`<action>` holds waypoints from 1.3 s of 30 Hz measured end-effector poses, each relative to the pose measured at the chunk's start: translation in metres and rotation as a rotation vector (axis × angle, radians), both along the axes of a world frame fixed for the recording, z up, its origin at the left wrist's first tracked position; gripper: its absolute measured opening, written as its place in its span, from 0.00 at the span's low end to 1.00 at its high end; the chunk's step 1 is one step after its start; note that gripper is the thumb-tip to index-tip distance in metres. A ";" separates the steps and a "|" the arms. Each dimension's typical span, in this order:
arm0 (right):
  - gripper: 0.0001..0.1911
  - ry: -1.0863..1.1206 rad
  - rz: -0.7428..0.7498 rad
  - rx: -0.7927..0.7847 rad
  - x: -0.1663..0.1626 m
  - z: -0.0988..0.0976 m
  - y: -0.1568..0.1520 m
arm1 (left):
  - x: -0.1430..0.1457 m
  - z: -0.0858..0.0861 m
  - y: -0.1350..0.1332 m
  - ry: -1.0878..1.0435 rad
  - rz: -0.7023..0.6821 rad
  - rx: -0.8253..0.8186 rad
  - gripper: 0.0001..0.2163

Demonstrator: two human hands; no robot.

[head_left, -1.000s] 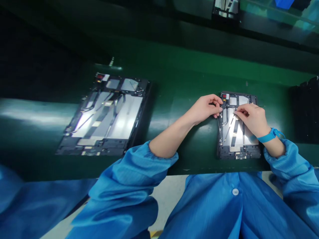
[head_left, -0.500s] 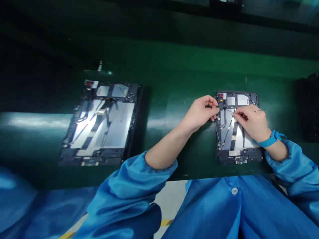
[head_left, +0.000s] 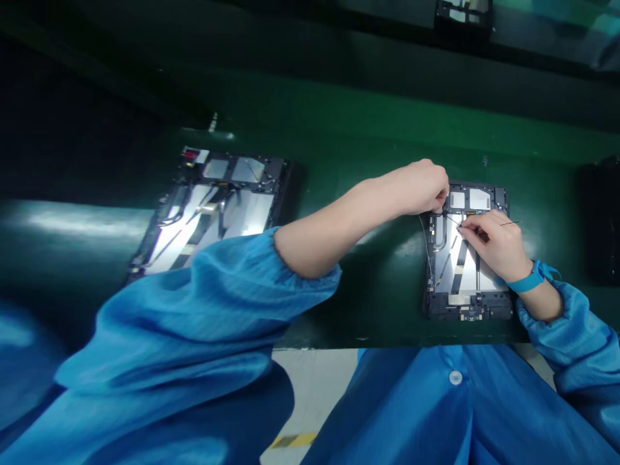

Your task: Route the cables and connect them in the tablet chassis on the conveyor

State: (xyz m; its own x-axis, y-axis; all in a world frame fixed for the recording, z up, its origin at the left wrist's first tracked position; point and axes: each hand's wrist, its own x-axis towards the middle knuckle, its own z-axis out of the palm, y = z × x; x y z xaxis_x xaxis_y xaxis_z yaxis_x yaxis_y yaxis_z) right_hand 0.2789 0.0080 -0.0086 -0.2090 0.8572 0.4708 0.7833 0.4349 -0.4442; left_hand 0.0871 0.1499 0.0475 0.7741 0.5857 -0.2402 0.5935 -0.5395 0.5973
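Note:
An opened tablet [head_left: 446, 258] lies on the bench, its silver inner plate, dark ribbon cables and black frame exposed. My left hand [head_left: 429, 187] is closed over its upper left corner, fingers curled down; the hand itself hides what they grip. From beneath that hand a thin wire [head_left: 425, 240] bows outward and runs down the tablet's left edge. Over the upper middle of the plate, my right hand [head_left: 494, 242] pinches a thin dark pointed tool [head_left: 510, 223]. Its tip reaches left toward the frame below my left hand. A blue band circles my right wrist.
A second opened tablet [head_left: 242, 216] lies on the green bench [head_left: 339, 148] to the left, partly covered by my left sleeve. Dark objects stand at the right edge [head_left: 600, 219] and on the raised ledge at the back [head_left: 465, 14]. A blue-sleeved person is at far left.
My left hand has moved up and right from the tablet's left edge onto its upper left corner, turning palm down. The right hand stays over the plate with its tool. The view has shifted slightly.

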 end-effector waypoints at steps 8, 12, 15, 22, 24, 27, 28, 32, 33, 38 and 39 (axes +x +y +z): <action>0.03 0.119 -0.135 -0.102 0.007 0.015 -0.002 | 0.005 0.000 -0.012 0.026 0.001 0.185 0.14; 0.06 0.276 -0.357 -0.184 0.019 0.023 0.000 | 0.001 0.007 -0.040 -0.022 0.068 0.227 0.06; 0.06 0.249 -0.400 -0.146 0.024 0.023 0.009 | 0.010 0.007 -0.070 0.022 0.133 0.227 0.09; 0.10 -0.112 -0.215 -0.082 0.027 0.025 0.021 | 0.047 -0.004 -0.104 0.143 0.249 0.333 0.12; 0.09 -0.088 -0.191 -0.087 0.029 0.028 0.014 | 0.049 -0.006 -0.104 0.142 0.255 0.335 0.12; 0.06 0.049 -0.240 -0.127 0.033 0.027 0.001 | 0.043 -0.009 -0.104 0.094 0.249 0.274 0.12; 0.06 0.111 -0.276 -0.148 0.035 0.025 -0.002 | 0.039 -0.010 -0.103 0.054 0.258 0.248 0.12; 0.10 0.404 -0.412 -0.205 0.046 0.009 -0.005 | 0.031 -0.013 -0.093 -0.143 0.316 0.261 0.10; 0.12 0.467 -0.432 -0.214 0.048 0.005 -0.004 | 0.033 -0.013 -0.088 -0.171 0.314 0.288 0.10; 0.17 0.586 -0.467 -0.249 0.059 -0.005 0.001 | 0.057 -0.011 -0.061 -0.206 0.119 0.236 0.09; 0.17 0.584 -0.471 -0.247 0.061 -0.005 0.001 | 0.063 -0.011 -0.056 -0.214 0.092 0.207 0.09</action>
